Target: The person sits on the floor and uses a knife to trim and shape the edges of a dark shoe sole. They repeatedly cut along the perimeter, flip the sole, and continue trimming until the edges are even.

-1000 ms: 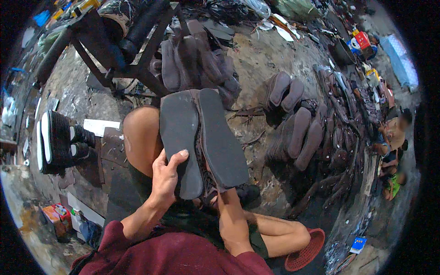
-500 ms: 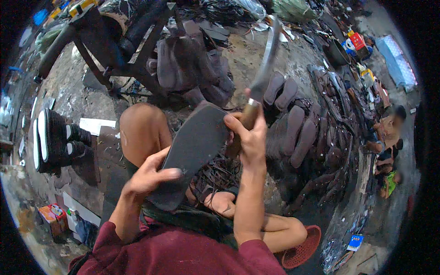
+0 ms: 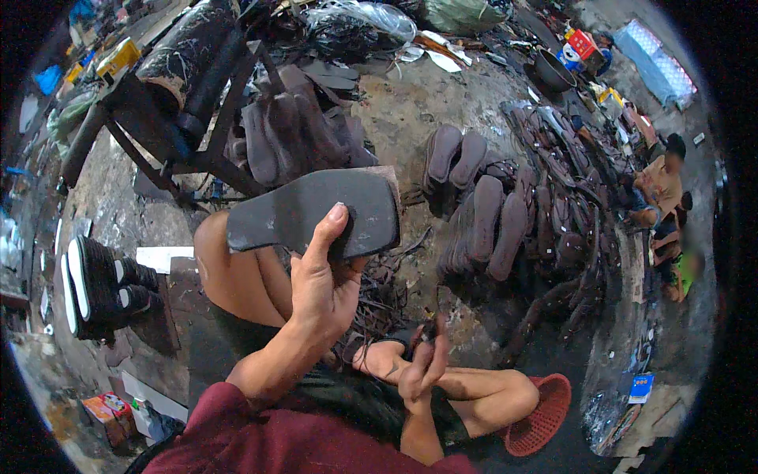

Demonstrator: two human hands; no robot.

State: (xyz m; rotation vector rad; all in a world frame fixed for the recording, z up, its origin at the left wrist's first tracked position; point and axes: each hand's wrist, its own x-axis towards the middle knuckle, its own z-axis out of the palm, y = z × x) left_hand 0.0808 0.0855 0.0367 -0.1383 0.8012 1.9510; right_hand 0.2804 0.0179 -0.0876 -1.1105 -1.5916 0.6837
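My left hand (image 3: 328, 292) grips a dark grey shoe sole (image 3: 276, 213), thumb pressed on its upper face and fingers beneath. The sole lies crosswise above my raised left knee, and a thin brownish layer shows along its far right edge. Lower and to the right, my right hand (image 3: 422, 371) is by my bent right leg, with its fingers curled. Something small and dark is at its fingertips, too unclear to name. No knife blade can be made out there. Behind the hands, a heap of thin dark strips (image 3: 383, 304) lies on the ground.
Brown soles (image 3: 485, 217) stand in rows at right, beside a pile of dark straps (image 3: 560, 189). More soles (image 3: 284, 130) lean by a black metal stand (image 3: 174, 134). White-edged black soles (image 3: 87, 284) are at left, a red basket (image 3: 539, 415) at lower right. People sit far right.
The sole has swung from upright to crosswise in my left hand. My right hand has left its edge and dropped toward my lap; the knife it held up no longer shows clearly.
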